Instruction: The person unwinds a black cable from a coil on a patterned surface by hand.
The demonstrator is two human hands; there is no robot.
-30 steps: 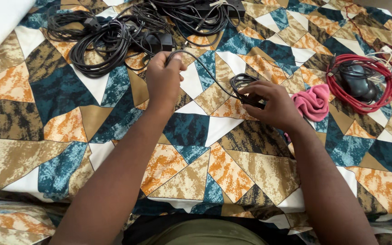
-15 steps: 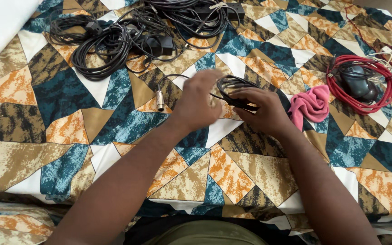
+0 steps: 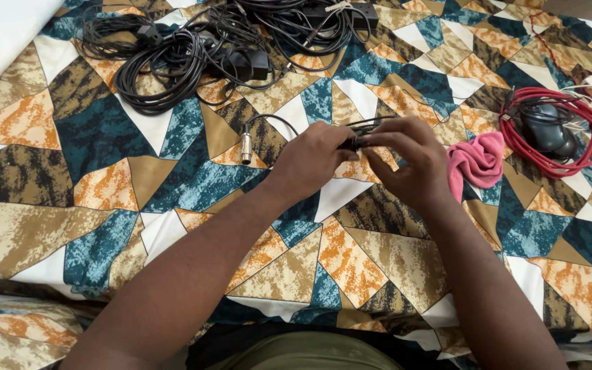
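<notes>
My left hand (image 3: 313,161) and my right hand (image 3: 409,159) meet over the patterned bedspread (image 3: 104,130), both closed on a small coil of thin black cable (image 3: 359,134). The coil is pinched flat between the fingertips of the two hands. One loose end of the cable arcs left from my left hand and ends in a silver plug (image 3: 246,146) lying on the cloth. Most of the coil is hidden by my fingers.
A large tangle of black cables (image 3: 173,58) with a black adapter lies at the back left. A pink cloth (image 3: 475,162) sits just right of my right hand. Farther right, a red cable coil (image 3: 549,130) rings a dark mouse.
My left hand came down from the far cable pile to the coil and now grips it beside my right hand. The silver plug end dropped onto the cloth. The coil is pressed flatter.
</notes>
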